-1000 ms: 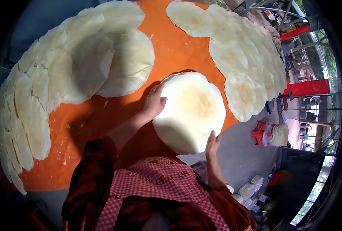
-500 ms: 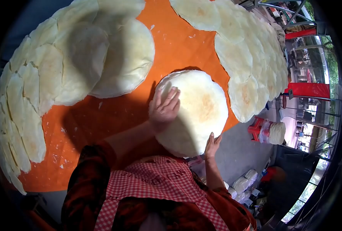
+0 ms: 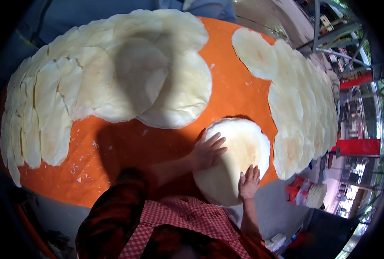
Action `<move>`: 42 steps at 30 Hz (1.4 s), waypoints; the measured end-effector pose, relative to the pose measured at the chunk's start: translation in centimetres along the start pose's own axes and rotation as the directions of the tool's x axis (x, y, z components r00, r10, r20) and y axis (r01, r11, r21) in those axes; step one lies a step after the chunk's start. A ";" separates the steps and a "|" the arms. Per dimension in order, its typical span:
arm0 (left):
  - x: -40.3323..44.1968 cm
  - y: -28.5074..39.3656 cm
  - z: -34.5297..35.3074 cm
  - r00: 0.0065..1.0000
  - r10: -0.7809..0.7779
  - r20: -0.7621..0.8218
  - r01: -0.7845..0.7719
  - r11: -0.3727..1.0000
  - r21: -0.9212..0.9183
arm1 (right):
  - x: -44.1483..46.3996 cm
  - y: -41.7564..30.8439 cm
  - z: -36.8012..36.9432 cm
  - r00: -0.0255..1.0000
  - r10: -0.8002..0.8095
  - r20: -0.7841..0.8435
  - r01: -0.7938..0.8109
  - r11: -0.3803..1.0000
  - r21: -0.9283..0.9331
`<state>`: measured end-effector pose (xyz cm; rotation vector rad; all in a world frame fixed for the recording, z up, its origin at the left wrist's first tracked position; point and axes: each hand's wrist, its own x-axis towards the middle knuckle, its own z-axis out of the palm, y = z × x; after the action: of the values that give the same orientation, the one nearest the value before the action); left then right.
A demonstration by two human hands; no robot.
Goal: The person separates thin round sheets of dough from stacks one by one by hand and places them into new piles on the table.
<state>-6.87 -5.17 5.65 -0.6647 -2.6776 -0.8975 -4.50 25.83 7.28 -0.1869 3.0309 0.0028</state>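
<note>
A pale round flatbread, browned near its middle, lies near the front edge of the orange table. My left hand rests on its left side with the fingers spread. On the lower right part of the bread lies my right hand, palm down and fingers apart. Overlapping flatbreads cover the left and back left of the table. Another overlapping group is spread along the right side.
A red stool stands on the grey floor to the right, beside a round pale stack partly wrapped in plastic. Metal framework and a red panel are farther right. Dark blue fabric hangs behind the table.
The view has shifted, so the table appears lower. My left hand has gone from the bread's edge onto its top. My right hand has moved from the edge onto the bread's surface.
</note>
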 end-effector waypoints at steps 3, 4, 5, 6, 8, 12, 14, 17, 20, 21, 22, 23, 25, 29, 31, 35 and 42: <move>-5.3 -1.4 0.4 0.995 -0.047 -0.089 0.052 0.997 0.057 | 3.2 -4.3 -4.8 1.000 -0.002 0.004 0.001 0.984 0.179; -7.5 -2.4 -0.1 0.991 -0.057 -0.117 0.069 0.993 0.097 | 4.9 -5.5 -5.2 0.987 -0.113 -0.116 0.149 0.915 0.374; -9.8 -3.0 -2.1 0.971 -0.237 -0.034 0.238 0.970 0.040 | 6.6 -8.9 -6.5 0.949 -0.219 -0.228 0.302 0.843 0.445; -12.2 -3.3 -4.6 0.913 -0.403 0.059 0.405 0.914 -0.009 | 8.3 -12.0 -7.1 0.963 -0.243 -0.112 0.257 0.718 0.647; -17.0 -5.1 -9.7 0.817 -0.466 -0.339 0.554 0.799 0.236 | 12.1 -19.6 -6.5 0.931 -0.364 -0.028 0.170 0.363 0.916; -26.2 -10.3 -14.8 0.451 -0.508 -0.734 0.876 0.409 0.255 | 23.3 -35.5 -2.2 0.837 -0.454 0.304 -0.283 0.114 0.952; -27.2 -11.3 -16.1 0.343 -0.611 -0.714 0.937 0.279 0.211 | 26.1 -42.6 -2.4 0.920 -0.314 -0.236 0.386 0.613 0.690; -25.1 -10.2 -17.0 0.330 -0.669 -0.666 0.944 0.226 0.240 | 24.0 -52.1 -6.2 0.737 -0.450 -0.504 0.672 0.410 0.616; -25.7 -10.5 -16.7 0.303 -0.691 -0.656 0.953 0.203 0.227 | 21.5 -60.2 -3.4 0.835 -0.549 0.031 0.315 0.524 0.791; -25.8 -10.7 -16.8 0.307 -0.680 -0.666 0.952 0.211 0.224 | 20.6 -62.5 -2.9 0.832 -0.490 0.259 0.061 0.544 0.837; -26.0 -10.6 -16.6 0.314 -0.671 -0.671 0.950 0.222 0.221 | 19.5 -64.6 -2.2 0.766 -0.425 0.483 -0.201 0.554 0.808; -26.3 -10.6 -16.5 0.323 -0.665 -0.673 0.946 0.238 0.219 | 19.0 -67.0 0.8 0.816 -0.458 0.353 -0.191 0.362 0.912; -26.5 -10.8 -16.7 0.300 -0.679 -0.670 0.954 0.228 0.196 | 19.1 -69.0 5.3 0.867 -0.467 0.173 -0.154 0.080 0.985; -26.3 -10.6 -16.4 0.303 -0.707 -0.639 0.952 0.263 0.160 | 18.8 -64.4 -6.4 0.802 -0.571 0.175 -0.117 0.138 0.984; -26.3 -10.5 -17.0 0.355 -0.675 -0.646 0.931 0.314 0.184 | 22.1 -60.1 -7.8 0.832 -0.552 0.055 0.009 0.112 0.994; -26.6 -10.2 -17.7 0.394 -0.659 -0.641 0.912 0.368 0.182 | 27.8 -47.5 -1.2 0.939 -0.344 0.011 0.233 0.659 0.715; -27.4 -10.4 -17.8 0.466 -0.648 -0.603 0.856 0.503 0.120 | 25.9 -47.0 -3.8 0.836 -0.057 0.545 -0.413 0.590 0.694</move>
<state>13.18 -32.94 4.44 0.8987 -2.4624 -0.4798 -24.70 -24.01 8.58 0.1961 2.1916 -1.0860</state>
